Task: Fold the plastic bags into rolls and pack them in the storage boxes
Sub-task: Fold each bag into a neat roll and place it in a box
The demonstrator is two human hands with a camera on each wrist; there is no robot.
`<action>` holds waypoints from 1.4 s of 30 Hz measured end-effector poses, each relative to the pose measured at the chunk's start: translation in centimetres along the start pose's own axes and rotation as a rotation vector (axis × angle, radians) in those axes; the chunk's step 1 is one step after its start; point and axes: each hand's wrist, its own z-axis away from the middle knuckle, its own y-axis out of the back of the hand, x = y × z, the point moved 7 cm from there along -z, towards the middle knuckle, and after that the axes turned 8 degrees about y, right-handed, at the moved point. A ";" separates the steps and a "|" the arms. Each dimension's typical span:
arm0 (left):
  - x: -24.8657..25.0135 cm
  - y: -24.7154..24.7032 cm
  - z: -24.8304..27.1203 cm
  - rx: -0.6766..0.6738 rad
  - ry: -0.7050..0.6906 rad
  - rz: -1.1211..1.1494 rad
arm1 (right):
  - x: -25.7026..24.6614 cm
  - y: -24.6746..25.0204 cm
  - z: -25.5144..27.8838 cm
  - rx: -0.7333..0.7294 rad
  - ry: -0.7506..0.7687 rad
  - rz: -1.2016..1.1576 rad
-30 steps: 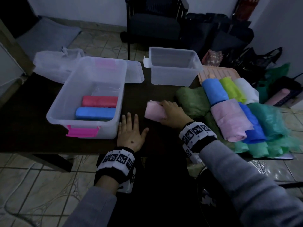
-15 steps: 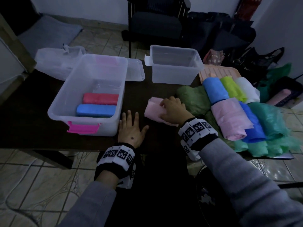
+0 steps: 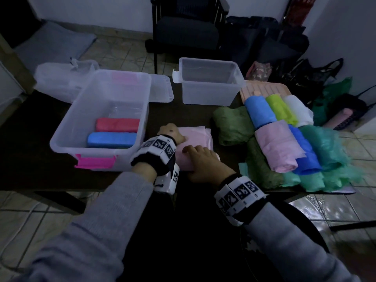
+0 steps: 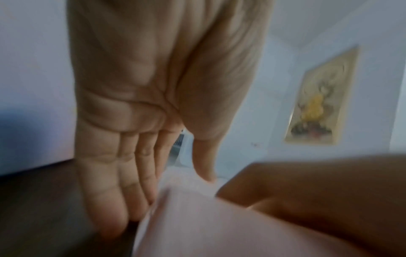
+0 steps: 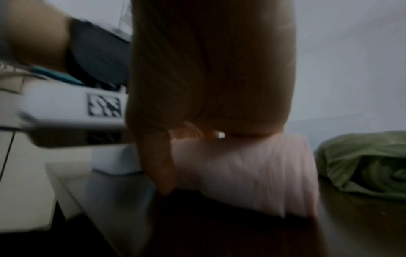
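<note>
**Both my hands on the pink bag**

Head view: the pink bag (image 3: 193, 139) lies flat on the dark worktop (image 3: 36, 143), near its front edge, between the big storage box (image 3: 105, 110) on the left and the heap of folded bags (image 3: 289, 139) that fills the right end. It is pale, matte, partly unrolled, with a thin sheet edge showing along its far side. My left hand (image 3: 172, 133) rests on the bag's left part, fingers hidden behind the wrist band. My right hand (image 3: 205, 161) lies palm down on the near part, fingers bent a little over the plastic. Inside the big box a red roll (image 3: 118, 124) sits just behind a blue roll (image 3: 112, 139), both toward its front wall. The smaller clear box (image 3: 209, 82) stands near the back edge.

Left wrist view: my left hand (image 4: 153, 104) is spread nearly flat, fingers (image 4: 105, 200) straight and close together, their tips down at the bag's edge where the pink bag (image 4: 197, 226) meets the worktop. The thumb touches the plastic farther on. The picture is blurred.

Right wrist view: my right hand (image 5: 211, 78) presses from above on the pink bag (image 5: 248, 173), which shows here as a thick, soft fold with fine creases running along it. My thumb hangs down its left end; the fingers curl over the far side, so how tightly they close I cannot tell. A crumpled green bag (image 5: 364, 165) lies on the worktop just to the right.
</note>
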 end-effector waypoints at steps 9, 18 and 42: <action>0.8 -0.9 -1.6 -0.120 -0.022 0.209 | -0.1 0.1 0.6 -0.022 0.045 0.009; 2.1 1.2 -1.6 -0.054 -0.045 0.397 | -0.7 0.8 0.4 0.014 0.121 0.106; 2.9 -3.6 -2.1 -0.187 -0.248 -0.446 | -0.1 1.6 0.5 -0.036 0.153 0.028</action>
